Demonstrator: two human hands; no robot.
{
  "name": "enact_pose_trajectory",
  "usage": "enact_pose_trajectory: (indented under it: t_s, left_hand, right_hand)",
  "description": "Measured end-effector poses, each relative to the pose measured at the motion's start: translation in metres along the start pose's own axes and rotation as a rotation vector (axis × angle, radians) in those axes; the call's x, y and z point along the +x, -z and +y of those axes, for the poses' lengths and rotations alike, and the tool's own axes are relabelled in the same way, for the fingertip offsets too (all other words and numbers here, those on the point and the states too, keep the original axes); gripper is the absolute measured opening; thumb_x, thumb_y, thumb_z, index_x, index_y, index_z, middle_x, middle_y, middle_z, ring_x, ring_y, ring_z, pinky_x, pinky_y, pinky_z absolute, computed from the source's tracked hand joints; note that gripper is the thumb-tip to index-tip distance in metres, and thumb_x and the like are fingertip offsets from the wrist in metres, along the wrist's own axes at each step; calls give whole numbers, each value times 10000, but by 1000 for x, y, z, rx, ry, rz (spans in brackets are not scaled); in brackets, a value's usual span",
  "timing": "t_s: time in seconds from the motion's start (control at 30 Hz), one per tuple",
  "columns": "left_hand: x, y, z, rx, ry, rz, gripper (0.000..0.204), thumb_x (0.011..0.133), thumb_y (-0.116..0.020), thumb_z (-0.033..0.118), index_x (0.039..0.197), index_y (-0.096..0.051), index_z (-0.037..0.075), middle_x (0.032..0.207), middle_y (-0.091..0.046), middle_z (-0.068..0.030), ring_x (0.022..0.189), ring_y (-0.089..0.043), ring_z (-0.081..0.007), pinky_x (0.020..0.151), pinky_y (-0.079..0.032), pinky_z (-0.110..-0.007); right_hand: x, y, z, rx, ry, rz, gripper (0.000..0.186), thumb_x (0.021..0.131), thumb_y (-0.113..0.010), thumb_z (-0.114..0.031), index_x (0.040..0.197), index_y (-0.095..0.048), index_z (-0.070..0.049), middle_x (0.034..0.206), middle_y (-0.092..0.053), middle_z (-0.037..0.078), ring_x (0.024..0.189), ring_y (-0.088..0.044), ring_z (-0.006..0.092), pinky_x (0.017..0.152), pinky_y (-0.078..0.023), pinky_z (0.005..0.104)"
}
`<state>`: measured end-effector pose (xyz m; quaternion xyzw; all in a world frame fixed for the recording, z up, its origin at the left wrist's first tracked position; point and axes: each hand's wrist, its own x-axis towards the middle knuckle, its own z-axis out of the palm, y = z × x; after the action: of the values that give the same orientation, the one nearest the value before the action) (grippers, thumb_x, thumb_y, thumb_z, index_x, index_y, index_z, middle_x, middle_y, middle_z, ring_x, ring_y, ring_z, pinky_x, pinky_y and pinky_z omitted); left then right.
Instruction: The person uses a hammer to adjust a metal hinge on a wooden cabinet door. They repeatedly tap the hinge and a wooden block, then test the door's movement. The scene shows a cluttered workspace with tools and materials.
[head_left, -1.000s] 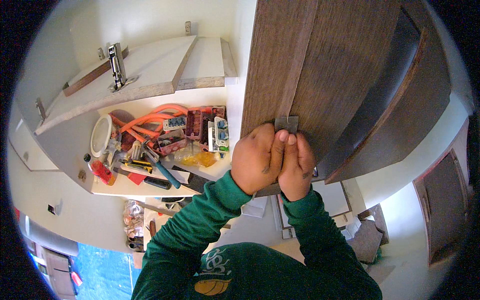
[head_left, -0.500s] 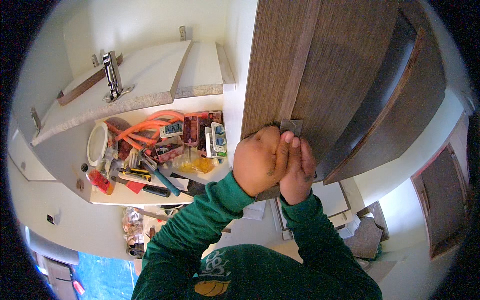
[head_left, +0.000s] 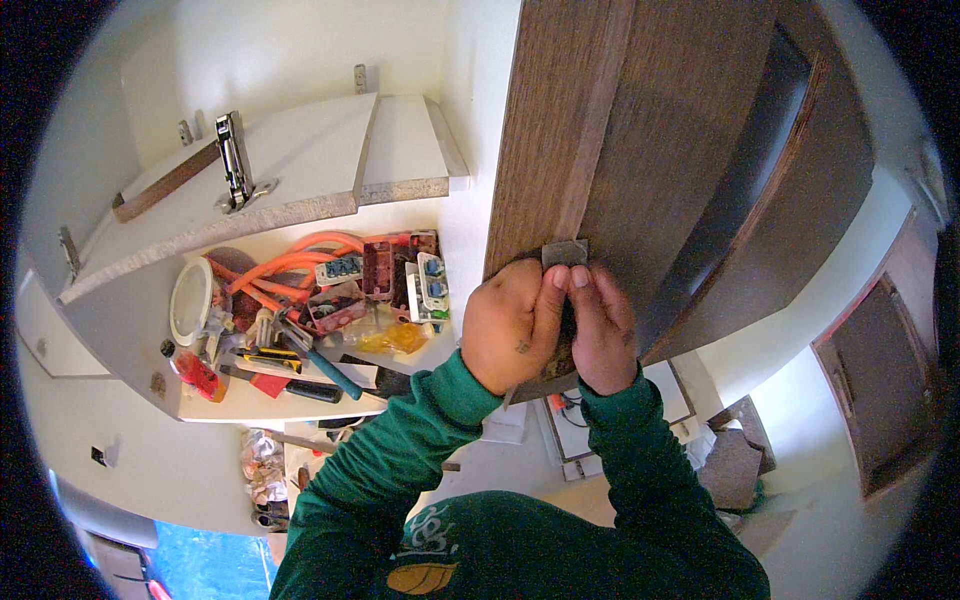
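A small, flat, dark grey square piece (head_left: 566, 254) lies against the dark wood-grain panel (head_left: 560, 120), its top showing above my fingertips. My left hand (head_left: 512, 325) is closed, the thumb tip pressed at the square's lower edge and the curled fingers close to the panel's left side. Beside it my right hand (head_left: 605, 335) pinches the same edge with thumb and fingers. The two thumbs nearly touch. What lies inside my curled fingers is hidden.
On the left, a white shelf holds orange corrugated tubing (head_left: 275, 280), dark red boxes (head_left: 378, 270), a teal-handled tool (head_left: 335, 372) and a red bottle (head_left: 193, 370). Above it, a metal hinge (head_left: 234, 162) rests on a white board (head_left: 290, 155). A dark door (head_left: 873, 385) stands at right.
My right hand has shifted slightly right and opened a gap below the thumbs. More of the grey square shows now. The whole view has tilted a little.
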<state>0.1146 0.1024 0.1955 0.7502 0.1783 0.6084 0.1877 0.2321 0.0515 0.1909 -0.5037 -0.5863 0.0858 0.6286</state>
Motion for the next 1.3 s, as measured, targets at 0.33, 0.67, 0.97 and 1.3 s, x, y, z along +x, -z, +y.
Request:
enact_pose_trajectory:
  t_s: [0.33, 0.67, 0.97, 1.3]
  left_hand:
    - [5, -2, 4, -27, 35, -1, 281, 951, -530, 199, 745, -509, 9, 676, -528, -243, 625, -540, -466, 534, -423, -507]
    - [16, 2, 3, 96, -17, -77, 252, 923, -545, 206, 764, -540, 11, 684, -558, -235, 634, -568, -444, 551, -455, -513]
    - [24, -1, 2, 59, -61, -102, 264, 949, -529, 192, 758, -538, 9, 681, -536, -232, 640, -541, -455, 550, -421, -508]
    - [18, 6, 2, -1, -62, -8, 259, 937, -543, 190, 753, -511, 11, 671, -528, -236, 617, -547, -455, 530, -430, -511]
  right_hand:
    - [0, -6, -15, -235, 93, 115, 298, 1013, -442, -280, 934, -599, -39, 828, -619, 172, 755, -601, 348, 673, -462, 406]
    - [-1, -8, -3, -395, 108, 152, 245, 972, -508, -182, 1145, -575, -22, 1030, -610, 208, 883, -607, 390, 768, -501, 439]
    - [-3, -5, 19, -721, 345, 263, 270, 939, -533, -142, 1169, -582, -10, 1108, -596, 226, 953, -604, 381, 817, -504, 435]
    - [10, -7, -21, -210, 60, 150, 286, 1003, -470, -265, 903, -601, -31, 780, -622, 175, 703, -608, 339, 649, -469, 394]
